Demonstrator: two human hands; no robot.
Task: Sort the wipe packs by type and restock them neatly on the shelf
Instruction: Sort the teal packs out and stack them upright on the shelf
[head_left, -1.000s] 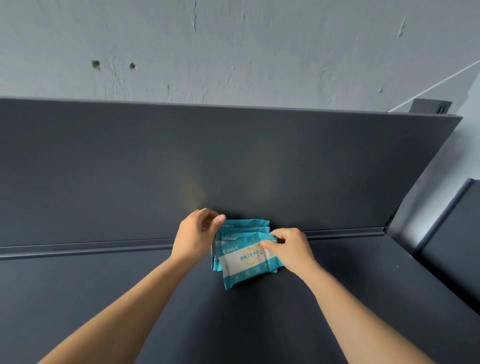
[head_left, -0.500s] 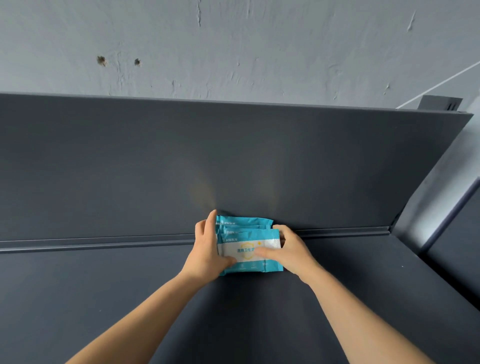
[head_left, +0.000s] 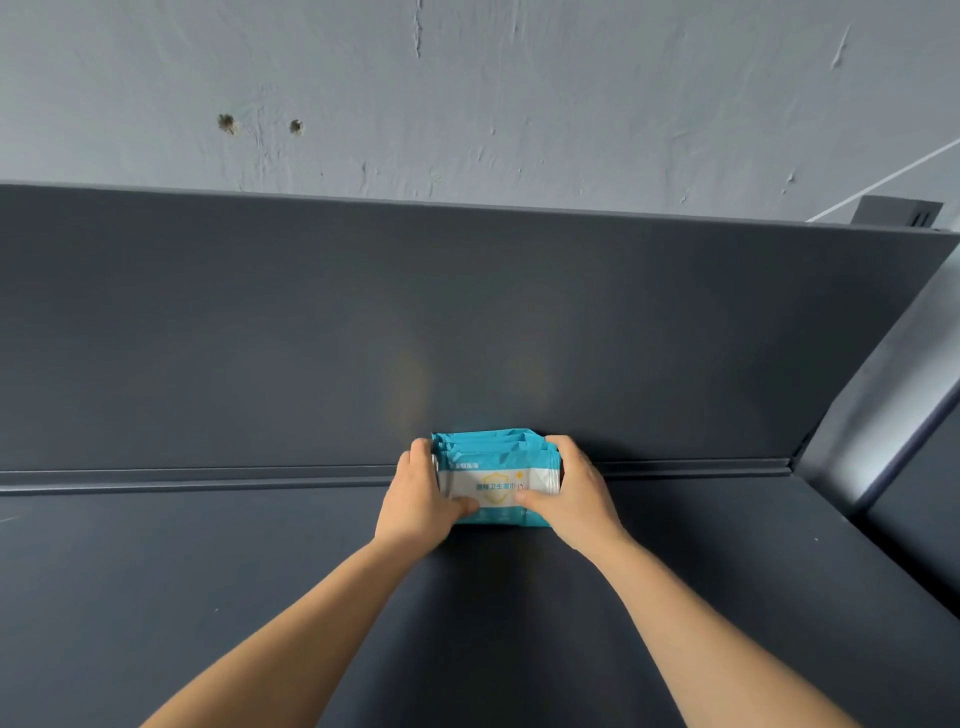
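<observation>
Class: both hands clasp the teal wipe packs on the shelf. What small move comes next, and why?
Probably release them: the teal-and-white plastic wipe packs stand squared against the dark grey shelf back, gripped between left hand and right hand.

The wipe packs I hold are turquoise, the front one crossed by a white band with a yellow shield outline and turquoise lettering. The shelf is dark slate grey; the wall is pale bluish grey with two dark spots.

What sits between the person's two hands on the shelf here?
Head view: the teal wipe packs, gripped at either end by the left hand and right hand.
</observation>
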